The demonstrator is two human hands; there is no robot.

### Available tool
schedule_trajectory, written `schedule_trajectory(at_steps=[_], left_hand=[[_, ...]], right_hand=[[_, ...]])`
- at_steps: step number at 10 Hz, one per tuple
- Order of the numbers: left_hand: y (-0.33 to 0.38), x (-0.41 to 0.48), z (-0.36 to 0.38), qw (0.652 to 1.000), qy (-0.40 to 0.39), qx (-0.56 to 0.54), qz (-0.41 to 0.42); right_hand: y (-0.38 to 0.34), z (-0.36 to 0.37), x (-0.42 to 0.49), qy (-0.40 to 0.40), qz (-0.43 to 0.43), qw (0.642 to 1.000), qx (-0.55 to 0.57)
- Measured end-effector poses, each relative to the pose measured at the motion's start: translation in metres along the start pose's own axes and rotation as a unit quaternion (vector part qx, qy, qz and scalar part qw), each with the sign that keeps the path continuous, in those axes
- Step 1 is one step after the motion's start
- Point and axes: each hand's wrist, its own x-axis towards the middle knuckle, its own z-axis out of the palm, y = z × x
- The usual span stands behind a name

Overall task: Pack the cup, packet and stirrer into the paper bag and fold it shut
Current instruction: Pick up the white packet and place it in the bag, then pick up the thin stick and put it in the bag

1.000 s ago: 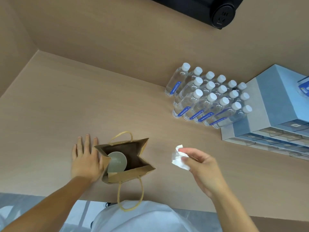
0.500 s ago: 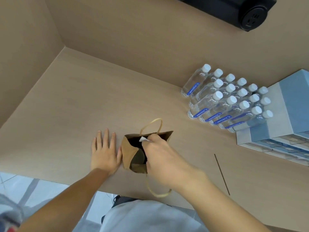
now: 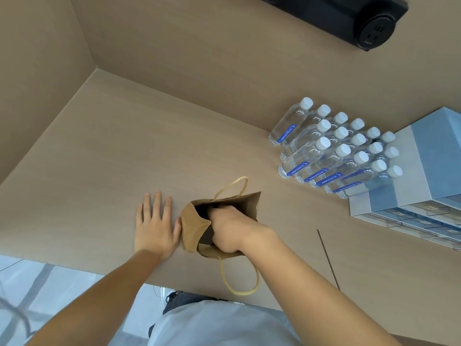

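At six o'clock, the right hand [image 3: 228, 229] had plunged into the bag [image 3: 193, 229], fingers hidden, packet gone inside; left hand [image 3: 154, 227] flat, fingers spread; stirrer [image 3: 327, 258] remained.

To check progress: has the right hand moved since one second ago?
Yes. The right hand went from beside the brown paper bag, on its water-bottle side, to inside the bag's open mouth.
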Motion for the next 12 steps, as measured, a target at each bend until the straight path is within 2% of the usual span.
schedule_trajectory(at_steps=[1,2,3,4,5,6,7,8,9,10,11,12], left_hand=[[-0.002,0.002,0.004,1.0,-0.003,0.005,0.001],[-0.004,0.004,0.009,1.0,-0.003,0.005,0.0],[-0.003,0.006,0.012,1.0,-0.007,0.004,-0.01],[-0.005,0.007,0.013,1.0,-0.005,0.001,-0.013],[-0.005,0.008,0.017,1.0,-0.004,0.003,-0.014],[-0.006,0.01,0.019,1.0,-0.01,0.009,-0.009],[-0.004,0.009,0.02,1.0,0.007,0.016,-0.006],[-0.003,0.008,0.021,1.0,0.023,0.014,-0.008],[-0.009,0.012,0.034,0.999,0.016,0.03,-0.016],[-0.018,0.022,0.05,0.998,-0.02,0.044,-0.031],[-0.024,0.027,0.059,0.997,-0.037,0.055,-0.033],[-0.028,0.03,0.063,0.996,-0.042,0.064,-0.036]], right_hand=[[0.017,-0.015,-0.051,0.055,-0.093,0.99,0.09],[0.065,-0.036,-0.108,0.018,-0.133,0.924,0.358],[0.145,-0.032,-0.108,0.106,0.011,0.916,0.386],[0.214,0.01,-0.061,0.225,0.21,0.916,0.259],[0.255,0.06,-0.017,0.225,0.315,0.89,0.24],[0.274,0.099,0.01,0.214,0.366,0.877,0.225],[0.278,0.129,0.018,0.211,0.409,0.856,0.236],[0.277,0.151,0.018,0.25,0.407,0.845,0.24],[0.277,0.155,0.017,0.319,0.405,0.821,0.247],[0.284,0.158,0.015,0.283,0.425,0.821,0.254],[0.292,0.167,0.018,0.302,0.436,0.813,0.241],[0.299,0.17,0.02,0.347,0.424,0.785,0.289]])
